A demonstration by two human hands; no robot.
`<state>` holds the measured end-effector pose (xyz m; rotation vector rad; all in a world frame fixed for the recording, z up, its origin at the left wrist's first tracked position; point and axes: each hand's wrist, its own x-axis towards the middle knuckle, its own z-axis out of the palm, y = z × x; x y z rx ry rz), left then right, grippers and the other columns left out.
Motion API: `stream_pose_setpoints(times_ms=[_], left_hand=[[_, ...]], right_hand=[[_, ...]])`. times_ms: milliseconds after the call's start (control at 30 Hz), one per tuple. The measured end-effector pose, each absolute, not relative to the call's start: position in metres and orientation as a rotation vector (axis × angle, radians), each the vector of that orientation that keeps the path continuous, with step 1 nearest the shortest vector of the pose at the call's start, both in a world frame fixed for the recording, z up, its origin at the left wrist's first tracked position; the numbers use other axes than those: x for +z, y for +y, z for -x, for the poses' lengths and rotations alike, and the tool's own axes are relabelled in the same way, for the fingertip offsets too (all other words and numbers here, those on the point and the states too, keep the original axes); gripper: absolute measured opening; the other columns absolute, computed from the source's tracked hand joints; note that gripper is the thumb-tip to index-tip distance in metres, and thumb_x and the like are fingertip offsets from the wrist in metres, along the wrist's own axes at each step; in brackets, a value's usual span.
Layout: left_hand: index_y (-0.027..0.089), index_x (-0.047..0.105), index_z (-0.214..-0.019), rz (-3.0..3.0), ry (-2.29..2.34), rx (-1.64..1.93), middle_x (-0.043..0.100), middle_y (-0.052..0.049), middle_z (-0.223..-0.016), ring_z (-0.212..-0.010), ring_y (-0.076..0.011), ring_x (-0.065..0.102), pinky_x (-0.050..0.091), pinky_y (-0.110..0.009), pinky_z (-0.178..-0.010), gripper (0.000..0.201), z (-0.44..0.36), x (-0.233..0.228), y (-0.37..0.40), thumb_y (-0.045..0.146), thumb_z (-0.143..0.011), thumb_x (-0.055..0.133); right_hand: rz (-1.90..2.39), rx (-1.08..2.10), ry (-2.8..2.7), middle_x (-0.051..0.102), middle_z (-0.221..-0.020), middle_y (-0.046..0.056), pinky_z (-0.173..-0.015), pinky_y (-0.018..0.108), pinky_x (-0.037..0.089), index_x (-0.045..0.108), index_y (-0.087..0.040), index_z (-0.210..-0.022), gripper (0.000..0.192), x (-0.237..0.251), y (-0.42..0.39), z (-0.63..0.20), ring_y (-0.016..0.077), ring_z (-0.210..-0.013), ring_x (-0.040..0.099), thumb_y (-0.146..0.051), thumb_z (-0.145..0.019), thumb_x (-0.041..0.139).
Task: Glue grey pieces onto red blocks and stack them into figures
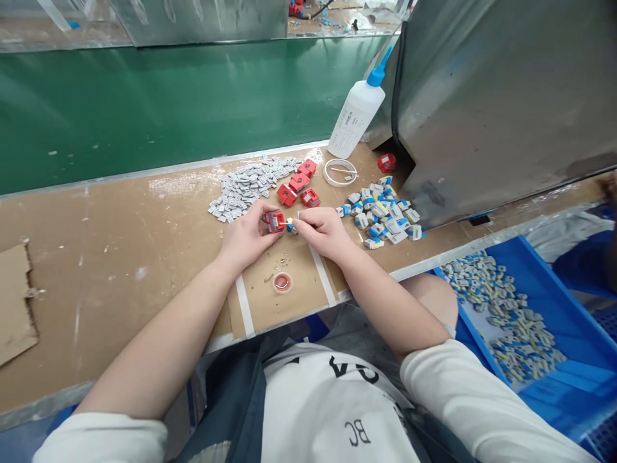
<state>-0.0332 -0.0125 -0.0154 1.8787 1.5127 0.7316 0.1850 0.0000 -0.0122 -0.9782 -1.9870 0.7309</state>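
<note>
Both hands (289, 233) — red part (276, 220) between.

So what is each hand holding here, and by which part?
Left hand pinches a red block by its sides; right hand fingertips grip a small blue-grey piece, hold unclear.

The left hand (248, 236) held a red part (276, 220); the right hand (322, 231) pinched a small blue-and-white piece (291, 225). At upper centre lay a grey pile (250, 183) and more red parts (299, 183). The table (120, 257) was brown, the belt (168, 96) green, the bottle (355, 119) white with a blue cap, and the bin (569, 321) at lower right blue.
</note>
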Motion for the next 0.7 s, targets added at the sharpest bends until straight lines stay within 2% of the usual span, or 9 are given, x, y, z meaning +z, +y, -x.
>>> stream_pose_setpoints(times_ms=[133, 267, 367, 467, 533, 600, 667, 700], left_hand=[[0.027, 0.063, -0.12, -1.822, 1.467, 0.802, 0.075, 0.003, -0.091, -0.065, -0.0139, 0.059, 0.039, -0.027, -0.064, 0.044, 0.034, -0.018, -0.011, 0.041, -0.084, 0.085], [0.025, 0.061, -0.119, -1.639, 1.33, 0.94, 0.076, 0.001, -0.1, -0.063, -0.0108, 0.055, 0.041, -0.025, -0.062, 0.05, 0.036, -0.022, -0.008, 0.039, -0.08, 0.088], [0.024, 0.06, -0.119, -1.559, 1.28, 0.993, 0.076, 0.0, -0.101, -0.067, -0.0109, 0.06, 0.043, -0.024, -0.063, 0.052, 0.037, -0.025, -0.005, 0.038, -0.077, 0.089], [0.025, 0.061, -0.119, -1.541, 1.29, 1.01, 0.076, 0.0, -0.101, -0.066, -0.0105, 0.058, 0.043, -0.025, -0.063, 0.052, 0.038, -0.028, -0.004, 0.035, -0.077, 0.089], [0.025, 0.06, -0.119, -1.53, 1.291, 1.025, 0.075, 0.0, -0.099, -0.064, -0.0105, 0.057, 0.042, -0.025, -0.062, 0.052, 0.038, -0.029, -0.004, 0.033, -0.076, 0.088], [0.025, 0.06, -0.12, -1.505, 1.27, 1.041, 0.075, 0.0, -0.098, -0.067, -0.0116, 0.06, 0.044, -0.025, -0.063, 0.052, 0.037, -0.03, -0.004, 0.032, -0.076, 0.088], [0.025, 0.059, -0.12, -1.47, 1.244, 1.057, 0.075, 0.0, -0.099, -0.072, -0.0134, 0.065, 0.048, -0.026, -0.067, 0.052, 0.037, -0.03, -0.004, 0.032, -0.077, 0.088], [0.025, 0.058, -0.119, -1.456, 1.241, 1.063, 0.076, 0.0, -0.099, -0.074, -0.0141, 0.067, 0.049, -0.026, -0.068, 0.052, 0.037, -0.029, -0.004, 0.032, -0.077, 0.088]], right_hand=[[0.86, 0.874, -1.914, 0.025, -0.06, -0.007, -0.059, 0.031, 0.023, 0.028, -0.025, -0.062, 0.048, -0.005, -0.001, -0.193, 0.0099, -0.056, 0.026, -0.034, -0.1, 0.056], [0.475, 1.238, -2.213, 0.023, -0.062, -0.007, -0.059, 0.031, 0.024, 0.025, -0.025, -0.062, 0.054, -0.001, -0.009, -0.193, 0.0099, -0.055, 0.026, -0.037, -0.103, 0.057], [0.458, 1.308, -2.455, 0.028, -0.058, -0.008, -0.059, 0.029, 0.025, 0.034, -0.023, -0.059, 0.056, -0.006, -0.014, -0.19, 0.0092, -0.055, 0.028, -0.042, -0.104, 0.061], [0.598, 1.181, -2.42, 0.037, -0.058, -0.007, -0.058, 0.028, 0.028, 0.047, -0.021, -0.061, 0.057, -0.01, -0.01, -0.194, 0.0093, -0.056, 0.034, -0.057, -0.101, 0.067], [0.798, 0.972, -2.301, 0.051, -0.067, -0.004, -0.062, 0.027, 0.035, 0.062, -0.02, -0.074, 0.048, -0.011, -0.004, -0.201, 0.0112, -0.062, 0.044, -0.06, -0.099, 0.071], [1.013, 0.723, -2.255, 0.066, -0.09, 0.002, -0.071, 0.028, 0.044, 0.074, -0.02, -0.107, 0.037, -0.011, 0.002, -0.207, 0.0163, -0.077, 0.059, -0.056, -0.098, 0.075], [1.101, 0.589, -2.351, 0.069, -0.115, 0.009, -0.082, 0.033, 0.051, 0.07, -0.024, -0.136, 0.047, -0.011, 0.007, -0.21, 0.0237, -0.098, 0.067, -0.05, -0.098, 0.077], [1.101, 0.572, -2.422, 0.068, -0.122, 0.011, -0.087, 0.036, 0.053, 0.067, -0.025, -0.142, 0.048, -0.012, 0.009, -0.21, 0.0266, -0.106, 0.068, -0.047, -0.099, 0.076]])
